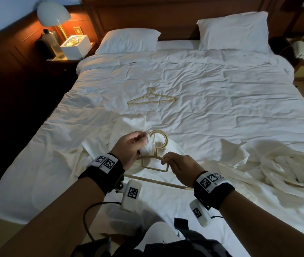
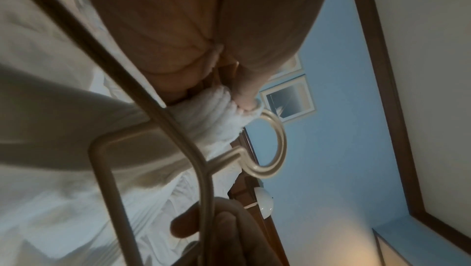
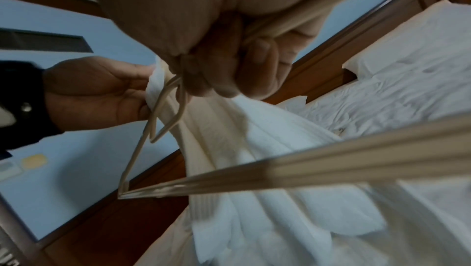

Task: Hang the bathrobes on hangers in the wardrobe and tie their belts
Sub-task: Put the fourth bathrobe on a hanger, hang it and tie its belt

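A beige plastic hanger (image 1: 161,143) is held up over the near part of the bed. My left hand (image 1: 134,145) grips bunched white bathrobe cloth (image 1: 148,150) against the hanger's hook (image 2: 276,143). My right hand (image 1: 177,162) pinches the hanger's shoulder just right of the neck; in the right wrist view its fingers (image 3: 229,68) curl round the thin frame. The rest of that bathrobe (image 1: 99,151) trails down onto the bed below. A second beige hanger (image 1: 152,98) lies flat mid-bed. Another bathrobe (image 1: 284,167) lies crumpled at the right.
The white bed (image 1: 221,101) fills the view, with two pillows (image 1: 127,40) against a wooden headboard. A lit lamp (image 1: 53,14) and a white box (image 1: 76,46) stand on the left nightstand. Dark floor runs along the bed's left side.
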A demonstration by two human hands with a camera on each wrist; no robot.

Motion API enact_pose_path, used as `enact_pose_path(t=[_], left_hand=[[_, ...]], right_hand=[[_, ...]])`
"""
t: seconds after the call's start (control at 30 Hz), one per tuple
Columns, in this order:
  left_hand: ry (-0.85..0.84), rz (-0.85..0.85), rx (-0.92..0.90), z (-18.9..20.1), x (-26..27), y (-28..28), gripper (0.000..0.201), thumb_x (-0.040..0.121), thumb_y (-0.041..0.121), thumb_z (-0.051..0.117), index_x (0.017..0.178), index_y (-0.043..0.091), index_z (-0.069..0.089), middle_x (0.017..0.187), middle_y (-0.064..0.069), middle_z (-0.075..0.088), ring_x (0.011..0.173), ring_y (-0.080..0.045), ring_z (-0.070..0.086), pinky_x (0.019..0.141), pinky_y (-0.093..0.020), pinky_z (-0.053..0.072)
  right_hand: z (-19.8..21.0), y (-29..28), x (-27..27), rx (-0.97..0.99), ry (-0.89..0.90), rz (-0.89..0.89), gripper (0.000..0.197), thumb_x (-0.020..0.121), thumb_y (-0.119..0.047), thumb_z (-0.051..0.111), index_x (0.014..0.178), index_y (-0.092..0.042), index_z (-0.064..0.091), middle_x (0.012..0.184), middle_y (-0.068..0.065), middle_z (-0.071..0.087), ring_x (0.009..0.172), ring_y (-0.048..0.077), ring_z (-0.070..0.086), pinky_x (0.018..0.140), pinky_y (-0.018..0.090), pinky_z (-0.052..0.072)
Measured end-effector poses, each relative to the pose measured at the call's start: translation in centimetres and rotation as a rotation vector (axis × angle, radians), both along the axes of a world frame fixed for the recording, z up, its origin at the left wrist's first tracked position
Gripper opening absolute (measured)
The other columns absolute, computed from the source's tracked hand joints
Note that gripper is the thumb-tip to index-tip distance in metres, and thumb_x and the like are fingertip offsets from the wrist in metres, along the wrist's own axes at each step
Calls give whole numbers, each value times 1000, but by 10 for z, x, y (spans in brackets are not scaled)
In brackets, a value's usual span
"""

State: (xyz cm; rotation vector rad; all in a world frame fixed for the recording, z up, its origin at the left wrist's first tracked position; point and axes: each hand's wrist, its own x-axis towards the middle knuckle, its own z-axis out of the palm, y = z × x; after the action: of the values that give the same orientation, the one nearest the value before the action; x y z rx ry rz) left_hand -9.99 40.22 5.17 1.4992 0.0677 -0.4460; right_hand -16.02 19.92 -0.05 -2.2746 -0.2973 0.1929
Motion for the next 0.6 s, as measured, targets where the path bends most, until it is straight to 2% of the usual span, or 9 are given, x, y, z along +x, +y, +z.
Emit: enact_pose_path(t=[0.1, 0.2, 0.3, 0.37, 0.43, 0.5, 0.53, 0.6], left_hand=[[23, 15, -92, 0, 3, 0, 18, 93, -2, 51, 108, -4, 61, 106, -23, 60, 100, -30, 58, 94, -46, 49], [34, 29, -79, 3, 6, 1, 19, 92, -2, 53, 108, -2, 62, 107, -23, 59, 99, -31, 57, 94, -47, 49], [46, 47, -58, 2, 10, 4, 21, 92, 0, 55, 111, -3, 62, 109, -26, 60, 100, -32, 58, 95, -47, 48], [52, 45, -74, 2, 10, 3, 24, 92, 3, 57, 115, -3, 62, 115, -29, 61, 102, -33, 60, 95, -49, 50], [51, 49, -93, 3, 11, 0, 24, 91, 6, 58, 114, -1, 64, 115, -26, 63, 103, -32, 62, 90, -42, 53], [26, 49, -89, 6, 11, -4, 19, 90, 9, 61, 107, 3, 68, 106, -20, 67, 101, -28, 63, 88, -36, 52], [-23, 21, -46, 7, 11, -4, 16, 90, 11, 62, 103, 7, 71, 103, -14, 69, 100, -25, 63, 90, -35, 52], [-203, -124, 177, 12, 13, -1, 13, 88, 20, 66, 98, 14, 74, 98, -3, 73, 97, -15, 67, 86, -27, 52]], right_hand=[[1, 3, 3, 37, 9, 17, 24, 103, -29, 39, 95, -25, 61, 61, -29, 52, 56, 7, 46, 62, 13, 36], [6, 4, 7, 55, 27, 40, 24, 103, -26, 40, 94, -22, 62, 58, -27, 52, 54, 6, 45, 60, 13, 36], [10, 5, 9, 56, 48, 71, 24, 103, -24, 40, 94, -20, 61, 58, -31, 53, 55, 2, 48, 60, 11, 35], [8, 7, 10, 73, 51, 73, 24, 103, -26, 40, 92, -21, 61, 56, -26, 52, 53, 5, 46, 58, 12, 34], [4, 10, 9, 84, 54, 76, 24, 103, -28, 40, 91, -23, 59, 54, -21, 50, 50, 8, 42, 56, 14, 34], [2, 13, 9, 87, 44, 87, 24, 103, -28, 40, 91, -21, 60, 52, -21, 49, 48, 8, 42, 54, 14, 34], [2, 15, 9, 71, 32, 99, 24, 102, -27, 40, 91, -21, 60, 53, -22, 50, 48, 8, 43, 54, 13, 34], [2, 17, 9, 11, 17, 144, 23, 101, -29, 41, 90, -25, 60, 55, -21, 52, 49, 7, 46, 56, 15, 35]])
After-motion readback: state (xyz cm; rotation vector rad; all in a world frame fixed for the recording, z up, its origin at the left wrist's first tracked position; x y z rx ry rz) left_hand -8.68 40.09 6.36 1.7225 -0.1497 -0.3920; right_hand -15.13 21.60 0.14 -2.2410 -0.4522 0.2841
